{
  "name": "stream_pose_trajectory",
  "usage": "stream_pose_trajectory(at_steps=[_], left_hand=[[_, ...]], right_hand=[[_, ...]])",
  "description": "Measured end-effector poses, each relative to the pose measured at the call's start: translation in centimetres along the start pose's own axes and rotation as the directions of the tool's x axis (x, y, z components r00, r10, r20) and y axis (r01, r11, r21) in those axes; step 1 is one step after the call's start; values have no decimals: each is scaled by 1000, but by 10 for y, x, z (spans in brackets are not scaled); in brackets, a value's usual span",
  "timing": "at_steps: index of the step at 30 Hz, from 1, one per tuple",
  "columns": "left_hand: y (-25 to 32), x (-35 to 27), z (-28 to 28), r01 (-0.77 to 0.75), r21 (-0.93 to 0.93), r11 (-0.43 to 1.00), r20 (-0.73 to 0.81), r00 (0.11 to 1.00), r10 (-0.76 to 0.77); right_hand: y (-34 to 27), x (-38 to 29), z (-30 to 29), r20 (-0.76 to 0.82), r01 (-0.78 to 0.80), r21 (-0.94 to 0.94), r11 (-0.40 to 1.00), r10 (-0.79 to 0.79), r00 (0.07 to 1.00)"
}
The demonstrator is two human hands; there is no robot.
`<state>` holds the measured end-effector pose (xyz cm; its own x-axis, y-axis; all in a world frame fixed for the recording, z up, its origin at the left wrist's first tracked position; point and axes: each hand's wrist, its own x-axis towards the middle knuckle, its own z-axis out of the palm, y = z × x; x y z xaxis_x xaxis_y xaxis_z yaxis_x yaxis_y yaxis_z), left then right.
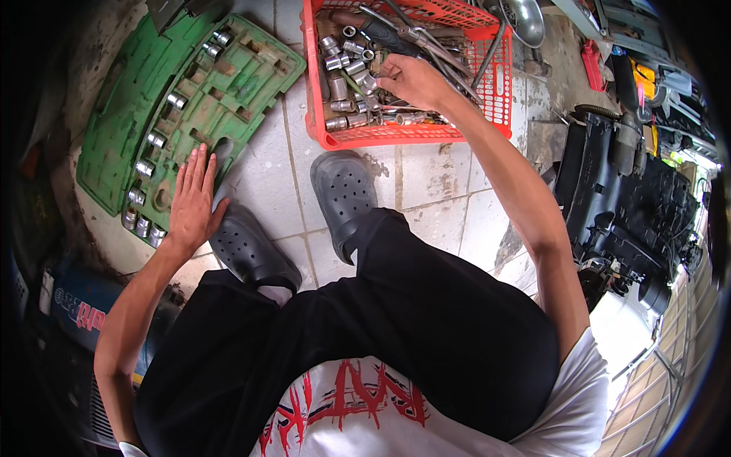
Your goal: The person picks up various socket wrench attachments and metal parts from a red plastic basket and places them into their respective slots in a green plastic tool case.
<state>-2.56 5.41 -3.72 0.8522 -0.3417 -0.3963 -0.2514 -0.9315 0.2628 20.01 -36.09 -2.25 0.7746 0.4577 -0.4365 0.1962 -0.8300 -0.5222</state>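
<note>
My left hand (194,200) lies flat, fingers stretched out, on the moulded insert of a green plastic socket case (251,74). Several chrome sockets (145,168) sit in a row of recesses along the insert's left side; other recesses hold nothing. Over a red plastic basket (325,140), my right hand (414,83) reaches in with its fingertips pinched at a chrome socket (370,82). More loose sockets (338,88) are heaped around it. A black-handled tool (388,35) and metal rods lie across the basket's far right part, and the hand hides some of the pile.
My dark clogs (345,194) stand on the white tiled floor (434,223). To the right is a black engine assembly (622,194); behind it lies more workshop clutter. A blue machine (80,311) stands at my left. A metal bowl (524,23) is beyond the basket.
</note>
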Motion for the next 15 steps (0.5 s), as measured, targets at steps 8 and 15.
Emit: stream_pose_trajectory(at_steps=[8,15], left_hand=[[16,-7,-9,-94,-81,992,-90,992,87],[36,-16,-12,-169,-215,962,-64,985,159]], right_hand=[[-37,7,-14,100,193,-146,970,-179,979],[-63,3,22,443,356,-360,863,-178,879]])
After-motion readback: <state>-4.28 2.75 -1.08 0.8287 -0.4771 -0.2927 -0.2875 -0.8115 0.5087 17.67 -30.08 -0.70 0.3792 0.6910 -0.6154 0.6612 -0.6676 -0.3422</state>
